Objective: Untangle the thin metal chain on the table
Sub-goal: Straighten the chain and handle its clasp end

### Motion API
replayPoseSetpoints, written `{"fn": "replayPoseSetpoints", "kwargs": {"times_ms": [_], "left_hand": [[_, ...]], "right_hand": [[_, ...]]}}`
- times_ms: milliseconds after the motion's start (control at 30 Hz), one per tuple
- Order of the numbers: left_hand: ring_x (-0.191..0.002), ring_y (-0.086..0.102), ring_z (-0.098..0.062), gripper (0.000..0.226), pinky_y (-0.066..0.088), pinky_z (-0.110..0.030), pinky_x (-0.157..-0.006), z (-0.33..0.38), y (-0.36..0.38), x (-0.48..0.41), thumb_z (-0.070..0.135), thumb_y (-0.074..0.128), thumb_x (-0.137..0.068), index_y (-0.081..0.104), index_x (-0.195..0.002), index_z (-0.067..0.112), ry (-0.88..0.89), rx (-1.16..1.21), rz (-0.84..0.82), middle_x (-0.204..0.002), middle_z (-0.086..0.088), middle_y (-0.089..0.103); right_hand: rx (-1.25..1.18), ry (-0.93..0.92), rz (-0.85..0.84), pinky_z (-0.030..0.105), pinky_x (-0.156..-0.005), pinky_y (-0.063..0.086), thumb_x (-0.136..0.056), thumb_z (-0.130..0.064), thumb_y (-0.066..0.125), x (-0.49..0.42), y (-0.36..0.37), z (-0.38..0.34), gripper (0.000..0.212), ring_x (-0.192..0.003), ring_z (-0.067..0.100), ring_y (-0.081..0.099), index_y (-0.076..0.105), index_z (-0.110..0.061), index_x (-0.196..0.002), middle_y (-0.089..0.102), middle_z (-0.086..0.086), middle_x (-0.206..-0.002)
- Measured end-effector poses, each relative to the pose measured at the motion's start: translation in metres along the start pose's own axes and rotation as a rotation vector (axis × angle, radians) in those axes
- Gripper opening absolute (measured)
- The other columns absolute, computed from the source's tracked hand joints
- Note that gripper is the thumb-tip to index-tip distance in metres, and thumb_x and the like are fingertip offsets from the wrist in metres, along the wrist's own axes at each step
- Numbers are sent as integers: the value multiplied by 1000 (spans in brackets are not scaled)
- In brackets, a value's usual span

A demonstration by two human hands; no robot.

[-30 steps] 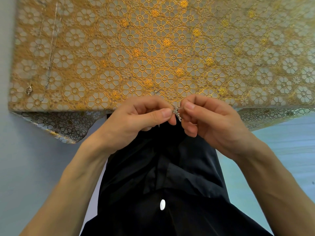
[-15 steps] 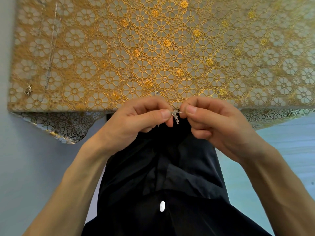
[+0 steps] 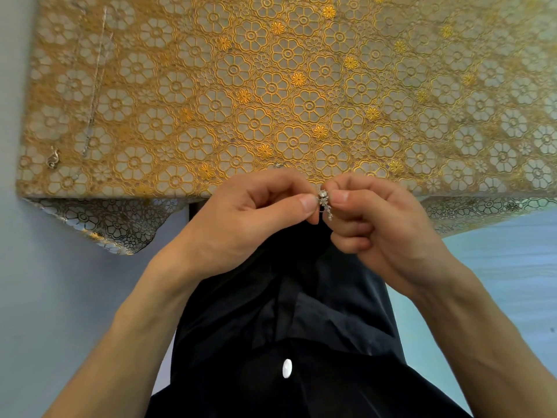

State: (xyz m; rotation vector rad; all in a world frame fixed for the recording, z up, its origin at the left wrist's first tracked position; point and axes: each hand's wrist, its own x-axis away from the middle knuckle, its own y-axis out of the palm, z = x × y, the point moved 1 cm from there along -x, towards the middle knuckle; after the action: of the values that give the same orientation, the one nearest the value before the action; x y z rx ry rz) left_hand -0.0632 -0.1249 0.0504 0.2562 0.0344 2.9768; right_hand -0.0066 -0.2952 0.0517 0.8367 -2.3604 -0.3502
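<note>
My left hand [image 3: 250, 215] and my right hand [image 3: 379, 224] meet at the near edge of the table, just above my lap. Between their thumbs and forefingers they pinch a small silver chain bundle [image 3: 325, 203] with a round sparkling pendant at its top and a short beaded tail hanging down. Both hands have their other fingers curled in. A second thin chain [image 3: 96, 82] lies stretched out straight on the far left of the table, with a small silver clasp piece [image 3: 53, 158] near its lower end.
The table [image 3: 301, 86] is covered with a gold floral lace cloth that droops over the near corners. A tiny dark bit [image 3: 278, 165] lies on the cloth just beyond my left hand. My black garment fills the lower middle; pale blue floor lies either side.
Both hands have lifted slightly toward the table edge, and the pendant has turned so its round stone faces up. The grip stays the same.
</note>
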Motion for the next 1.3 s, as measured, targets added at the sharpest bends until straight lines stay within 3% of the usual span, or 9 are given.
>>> {"fn": "replayPoseSetpoints", "kwargs": {"times_ms": [100, 267, 633, 733, 933, 1067, 1167, 1233, 1300], "left_hand": [[-66, 41, -40, 22, 31, -40, -63, 1, -2, 1, 33, 57, -91, 68, -82, 17, 15, -35, 2, -74, -32, 50], [-66, 41, -42, 21, 31, -46, -62, 5, -5, 2, 33, 57, -92, 68, -84, 18, 32, -73, 1, -74, -33, 50], [-55, 39, -22, 20, 29, -28, -54, 13, -14, 2, 36, 64, -91, 74, -83, 21, -29, -174, -169, -60, -10, 49], [-53, 34, -10, 18, 25, -20, -52, 13, -12, -5, 30, 66, -88, 73, -75, 22, -67, -247, -183, -55, -3, 38], [-59, 43, -33, 23, 29, -28, -55, 1, -16, -14, 39, 58, -79, 69, -69, 21, -68, -251, -27, -62, -23, 52], [-55, 46, -6, 25, 33, -19, -60, -10, -18, -12, 29, 59, -85, 63, -63, 17, -54, -266, 38, -56, 6, 56], [-54, 49, 5, 25, 33, -6, -59, -14, -18, -6, 10, 53, -92, 62, -68, 7, -37, -172, 91, -55, 20, 56], [-51, 44, 2, 24, 30, -9, -54, -14, -17, -4, 17, 56, -92, 65, -72, 10, -33, -126, 127, -55, 15, 56], [-51, 37, -12, 25, 26, -25, -52, -15, -15, -5, 34, 58, -89, 70, -74, 18, -32, -130, 184, -62, -15, 57]], "right_hand": [[-47, -13, -27, 15, -42, 19, -73, -23, 66, 0, 0, 2, 5, -47, 3, 23, 66, -20, -69, 21, 14, -73], [-74, -15, -69, 16, -43, 19, -76, -22, 66, -2, -3, 4, 5, -49, 4, 23, 66, -18, -73, 30, 12, -71], [355, -27, -123, 24, -51, 21, -76, -38, 83, -14, -24, -9, 18, -53, 7, 30, 75, -22, -82, 28, -2, -60], [388, -51, -107, 28, -52, 15, -83, -24, 76, -18, -24, -16, 5, -54, 9, 22, 74, -22, -79, 26, -12, -58], [368, -86, -125, 25, -50, 15, -91, -18, 62, -16, -20, -19, 8, -55, 10, 18, 63, -13, -84, 23, -9, -62], [111, -102, -102, 19, -48, 17, -92, -12, 57, -11, -21, -20, 7, -55, 8, 21, 56, -8, -86, 31, 5, -65], [243, -181, -39, 22, -50, 19, -85, -32, 71, -10, -24, -20, 14, -59, 14, 18, 66, -20, -83, 20, 19, -73], [256, -196, 5, 25, -50, 18, -81, -36, 69, -11, -24, -17, 12, -59, 16, 18, 69, -24, -81, 16, 17, -74], [237, -201, 14, 28, -50, 16, -83, -30, 74, -13, -25, -16, 8, -57, 15, 19, 70, -23, -80, 17, 15, -72]]}}
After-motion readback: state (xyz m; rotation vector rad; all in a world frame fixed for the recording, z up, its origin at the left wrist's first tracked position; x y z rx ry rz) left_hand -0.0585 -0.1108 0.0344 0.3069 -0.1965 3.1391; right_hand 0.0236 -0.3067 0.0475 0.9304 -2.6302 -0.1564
